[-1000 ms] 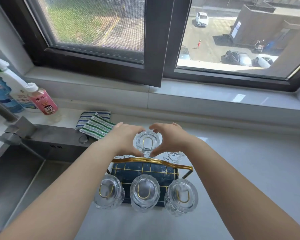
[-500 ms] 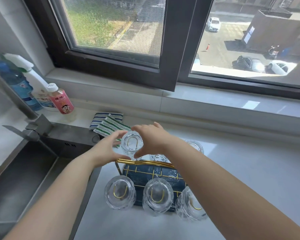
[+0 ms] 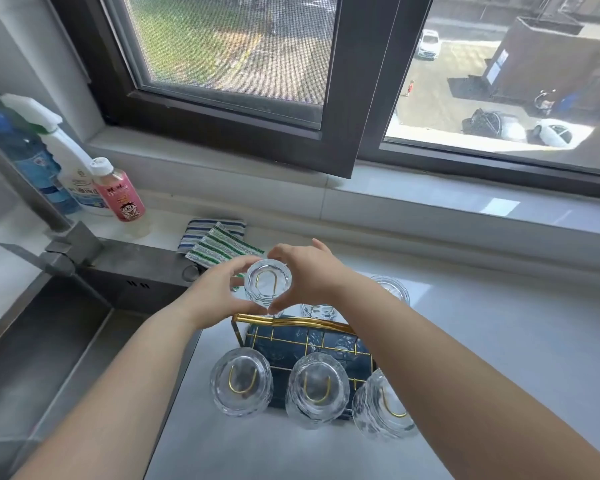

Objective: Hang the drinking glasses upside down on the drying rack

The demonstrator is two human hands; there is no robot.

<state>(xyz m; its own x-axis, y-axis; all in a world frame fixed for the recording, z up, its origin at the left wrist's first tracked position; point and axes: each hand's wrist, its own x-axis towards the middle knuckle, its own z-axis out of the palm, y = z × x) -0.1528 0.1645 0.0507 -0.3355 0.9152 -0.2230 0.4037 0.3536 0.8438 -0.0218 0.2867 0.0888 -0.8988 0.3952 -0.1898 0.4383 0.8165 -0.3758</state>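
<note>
we have both hands on one upturned glass (image 3: 268,281) at the far left of the drying rack (image 3: 293,322): left hand (image 3: 219,292) and right hand (image 3: 309,275) clamped round its sides, a gold peg showing through its base. three glasses (image 3: 317,388) hang on the near row; two more sit at the far right, seemingly done. pale counter (image 3: 499,341), steel sink (image 3: 42,341) at left, window beyond.

the right forearm (image 3: 447,368) covers part of the rack (image 3: 305,344) and one far glass (image 3: 317,310), while bottle labels (image 3: 125,199) are too small to read.
</note>
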